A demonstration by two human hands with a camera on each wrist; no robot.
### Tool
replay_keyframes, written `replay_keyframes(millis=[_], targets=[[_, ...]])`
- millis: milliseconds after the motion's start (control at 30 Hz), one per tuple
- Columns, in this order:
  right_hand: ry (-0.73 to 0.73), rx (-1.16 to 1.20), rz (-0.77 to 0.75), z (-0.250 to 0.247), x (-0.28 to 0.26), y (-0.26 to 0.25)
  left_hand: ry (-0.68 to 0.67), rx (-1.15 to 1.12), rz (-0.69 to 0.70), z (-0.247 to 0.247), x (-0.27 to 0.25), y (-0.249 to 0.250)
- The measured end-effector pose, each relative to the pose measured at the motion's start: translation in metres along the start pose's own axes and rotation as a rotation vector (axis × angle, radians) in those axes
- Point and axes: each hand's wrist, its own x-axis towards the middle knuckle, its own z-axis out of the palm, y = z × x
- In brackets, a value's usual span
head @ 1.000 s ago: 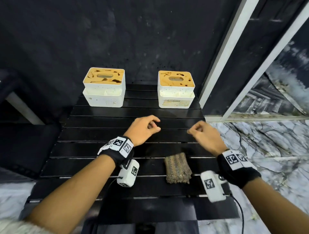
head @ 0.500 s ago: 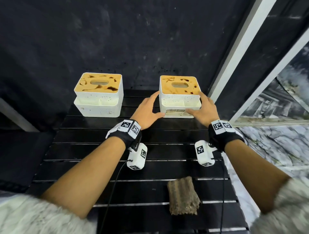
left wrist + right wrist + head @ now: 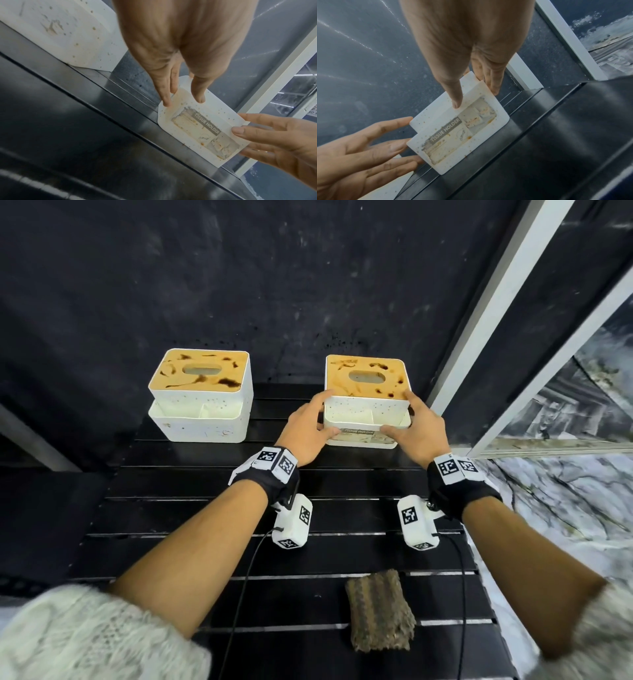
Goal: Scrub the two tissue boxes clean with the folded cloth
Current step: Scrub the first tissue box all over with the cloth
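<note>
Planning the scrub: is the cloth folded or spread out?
Folded: the cloth lies as a compact ribbed block on the slatted table, untouched.

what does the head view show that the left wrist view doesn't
Only the head view: the folded cloth lying untouched near the table's front edge, and the stained tan lids. Only the left wrist view: the torn label, clearly legible as TISSUE HOLDER. Both: the left hand and right hand pressing the sides of the right tissue box, with the left tissue box beside it on the black slatted table.
</note>
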Motion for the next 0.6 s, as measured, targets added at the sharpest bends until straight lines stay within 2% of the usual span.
replay_keyframes(millis=[300, 600], targets=[[-0.079, 0.102, -0.051, 0.024, -0.048, -0.022, 0.145, -0.045, -0.009, -0.039, -0.061, -0.024], [-0.165, 0.154, -0.127, 0.036, -0.105, -0.051, 0.185, -0.066, -0.034, -0.07, -0.131, -0.037]])
